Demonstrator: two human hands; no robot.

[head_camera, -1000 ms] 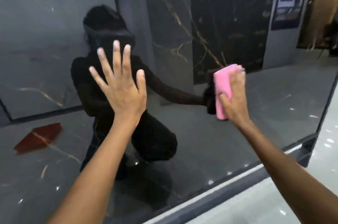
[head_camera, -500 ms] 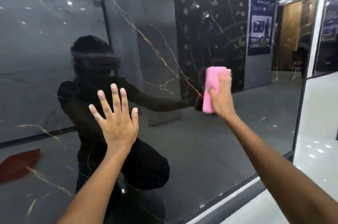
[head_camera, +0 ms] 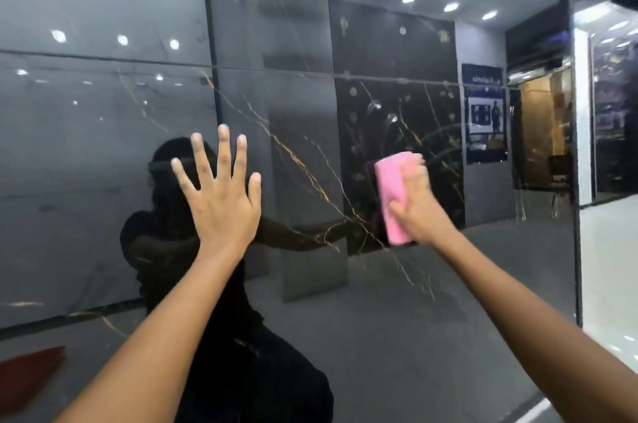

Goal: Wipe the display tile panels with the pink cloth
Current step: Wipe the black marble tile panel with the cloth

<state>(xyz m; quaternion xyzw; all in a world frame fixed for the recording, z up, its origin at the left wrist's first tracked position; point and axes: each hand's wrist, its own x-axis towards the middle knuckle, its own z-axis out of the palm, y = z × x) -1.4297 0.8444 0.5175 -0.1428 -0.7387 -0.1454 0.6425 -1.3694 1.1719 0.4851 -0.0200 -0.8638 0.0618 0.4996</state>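
Note:
A glossy dark display tile panel (head_camera: 362,301) with thin gold veins fills the head view and mirrors the room. My right hand (head_camera: 419,203) grips a folded pink cloth (head_camera: 393,194) and presses it against the panel right of centre. My left hand (head_camera: 221,194) lies flat on the panel at centre left, fingers spread and straight. The part of the cloth under my fingers is hidden.
The panel's dark right edge (head_camera: 577,215) runs vertically, with a bright white floor (head_camera: 611,267) beyond it. A horizontal seam (head_camera: 310,72) crosses the panel higher up. Reflections show ceiling lights, a poster and a crouching person. A red shape (head_camera: 27,374) shows at lower left.
The view has tilted upward, showing more of the panel's upper part. My right hand has kept the cloth moving on the panel, and my left hand stays flat with spread fingers.

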